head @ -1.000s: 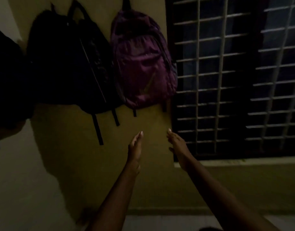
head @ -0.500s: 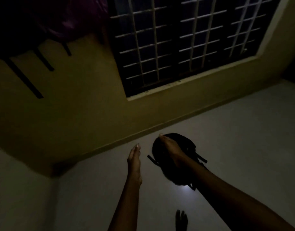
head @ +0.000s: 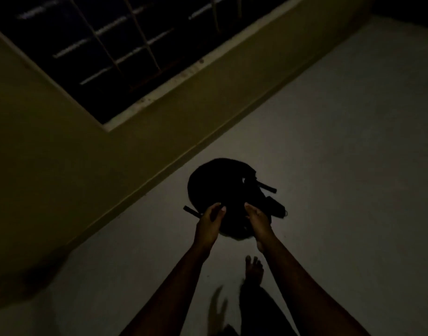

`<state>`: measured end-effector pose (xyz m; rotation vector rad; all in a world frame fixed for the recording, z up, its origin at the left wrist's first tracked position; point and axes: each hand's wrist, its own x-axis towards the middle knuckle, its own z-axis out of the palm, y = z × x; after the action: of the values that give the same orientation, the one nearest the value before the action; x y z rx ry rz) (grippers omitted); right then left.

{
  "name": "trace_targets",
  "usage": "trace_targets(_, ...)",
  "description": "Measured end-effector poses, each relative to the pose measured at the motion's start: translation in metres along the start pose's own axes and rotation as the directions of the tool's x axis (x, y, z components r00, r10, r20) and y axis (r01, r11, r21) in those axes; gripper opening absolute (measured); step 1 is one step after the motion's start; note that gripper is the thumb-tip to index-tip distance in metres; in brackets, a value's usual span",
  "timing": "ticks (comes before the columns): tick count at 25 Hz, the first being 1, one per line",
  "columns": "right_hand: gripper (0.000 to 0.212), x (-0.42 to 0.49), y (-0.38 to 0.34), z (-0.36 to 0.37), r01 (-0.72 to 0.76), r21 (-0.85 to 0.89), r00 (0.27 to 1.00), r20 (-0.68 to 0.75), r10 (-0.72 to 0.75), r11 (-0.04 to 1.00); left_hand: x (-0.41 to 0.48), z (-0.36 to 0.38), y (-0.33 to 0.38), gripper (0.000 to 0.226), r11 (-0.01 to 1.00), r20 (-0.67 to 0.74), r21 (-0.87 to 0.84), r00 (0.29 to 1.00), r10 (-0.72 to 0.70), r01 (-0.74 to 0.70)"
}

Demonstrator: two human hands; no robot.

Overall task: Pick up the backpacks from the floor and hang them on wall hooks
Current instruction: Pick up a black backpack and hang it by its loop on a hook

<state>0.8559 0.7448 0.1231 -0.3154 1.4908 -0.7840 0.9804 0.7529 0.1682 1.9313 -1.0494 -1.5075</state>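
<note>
- Dim room, view looks down at pale floor [head: 341,166].
- Black backpack [head: 222,185] lies on the floor near the base of the yellow-green wall [head: 62,154], mid-frame, not hung.
- Backpack straps [head: 267,187] stick out to its right; one more strap end pokes out at its left near edge.
- Left hand [head: 209,224] over the near-left edge of the backpack, fingers loosely spread, thumb apart from fingers, nothing gripped.
- Right hand [head: 257,221] over the near-right edge, fingers stretched forward, nothing gripped.
- Too dark to tell if either hand touches the fabric.
- Hands close together, backpack's near edge between them.
- Bare foot [head: 254,267] on the floor, nearer than the backpack, under the right forearm.
- Barred window [head: 123,44] in the wall, far left.
</note>
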Motion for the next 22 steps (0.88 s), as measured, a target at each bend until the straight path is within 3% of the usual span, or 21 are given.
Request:
trace_targets(3, 0.041, 0.077, 0.028, -0.019, -0.124, 0.126, 0.987, -0.082, 0.135, 0.984, 0.077, 0.033, -0.016, 0.043, 0.993, 0.098, 0.114, 0.994, -0.039, 0.028)
trace_targets(6, 0.044, 0.181, 0.091, -0.040, -0.201, 0.250, 0.949, -0.191, 0.252, 0.947, 0.171, 0.082, -0.077, 0.041, 0.969, 0.237, 0.246, 0.970, -0.048, -0.012)
trace_targets(10, 0.071, 0.336, 0.198, -0.049, -0.229, 0.214, 0.916, -0.283, 0.285, 0.950, 0.305, 0.145, -0.197, 0.043, 0.936, 0.265, 0.350, 0.962, -0.071, -0.027)
trace_targets(14, 0.089, 0.454, 0.304, -0.047, -0.249, 0.308, 0.919, -0.225, 0.324, 0.918, 0.394, 0.174, -0.287, 0.045, 0.931, 0.328, 0.366, 0.938, -0.115, -0.014)
trace_targets(15, 0.093, 0.468, 0.313, -0.043, -0.263, 0.343, 0.924, -0.180, 0.338, 0.902, 0.403, 0.175, -0.299, 0.046, 0.935, 0.339, 0.354, 0.930, -0.143, 0.015)
trace_targets(18, 0.075, 0.452, 0.291, -0.026, -0.240, 0.385, 0.940, -0.137, 0.312, 0.891, 0.394, 0.161, -0.294, 0.047, 0.946, 0.293, 0.318, 0.941, -0.168, 0.070)
trace_targets(22, 0.091, 0.333, 0.195, 0.002, -0.098, 0.370, 0.985, -0.095, 0.143, 0.924, 0.323, 0.102, -0.200, 0.049, 0.978, 0.226, 0.206, 0.971, -0.072, 0.025)
